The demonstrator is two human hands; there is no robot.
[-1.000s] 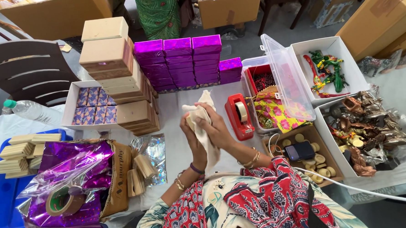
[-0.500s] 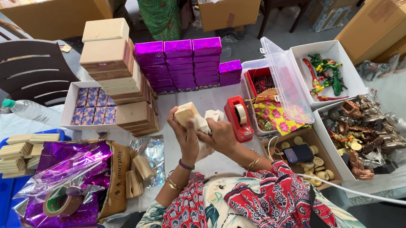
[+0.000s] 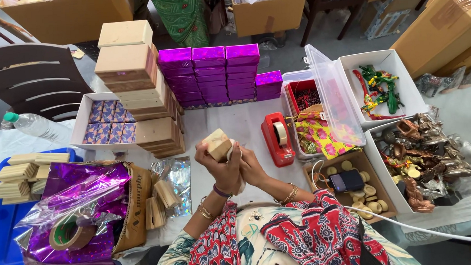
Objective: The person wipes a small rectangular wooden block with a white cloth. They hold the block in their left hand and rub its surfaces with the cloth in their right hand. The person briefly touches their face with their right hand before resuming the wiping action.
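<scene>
White cloth covers the table (image 3: 219,117), on which everything is laid out. Purple foil boxes (image 3: 209,75) are stacked in rows at the back, with plain wooden boxes (image 3: 132,63) piled to their left. A crumpled sheet of purple foil (image 3: 74,208) lies at the near left, a tape roll (image 3: 70,233) on it. A clear-lidded bin (image 3: 329,102) is seen to the right, and a red tape dispenser (image 3: 277,138) just beside it.

A small wooden block (image 3: 217,144) is held up over the table, in front of the body. It is grasped by the left hand (image 3: 218,167) from below and the side; the right hand (image 3: 250,166) is pressed against it from behind, fingers curled, with a scrap of pale wrapping between the hands.

A second ago the block was hidden inside pale paper held upright in both hands; since then the paper has been drawn down and the bare wood exposed, so the block is judged to be unwrapped rather than covered.
</scene>
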